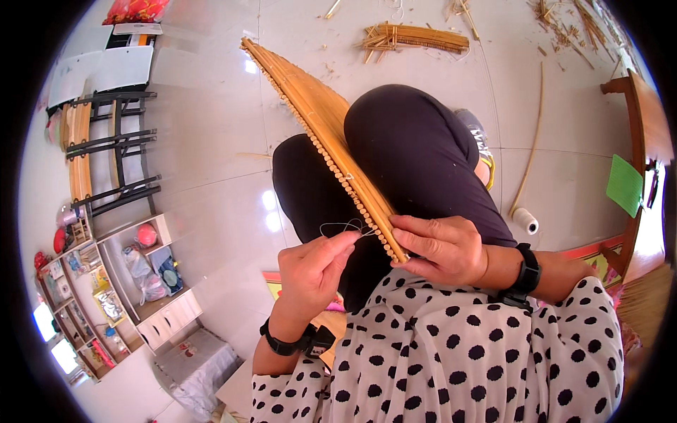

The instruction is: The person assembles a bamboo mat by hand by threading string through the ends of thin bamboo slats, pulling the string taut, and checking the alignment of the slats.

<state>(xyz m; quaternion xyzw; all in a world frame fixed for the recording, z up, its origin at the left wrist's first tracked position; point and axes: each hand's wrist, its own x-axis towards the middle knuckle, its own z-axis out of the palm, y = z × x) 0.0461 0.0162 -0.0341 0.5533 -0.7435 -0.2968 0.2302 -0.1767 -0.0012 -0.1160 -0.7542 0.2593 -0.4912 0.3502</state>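
Note:
A long panel of bamboo strips (310, 113) lies slanted across my lap, between my knees, its far end reaching toward the floor. My right hand (441, 247) grips the panel's near end from the right side. My left hand (314, 268) pinches a thin pale thread (345, 227) that loops from my fingertips to the panel's edge. Whether a needle is in the fingers is too small to tell. Both wrists carry black bands.
A bundle of bamboo strips (416, 37) and loose scraps (564, 28) lie on the pale tiled floor ahead. A long thin bamboo stick (532, 141) and a white thread spool (525, 220) lie at right. Shelves (123, 282) and black chairs (116, 151) stand at left, a wooden chair (638, 106) at right.

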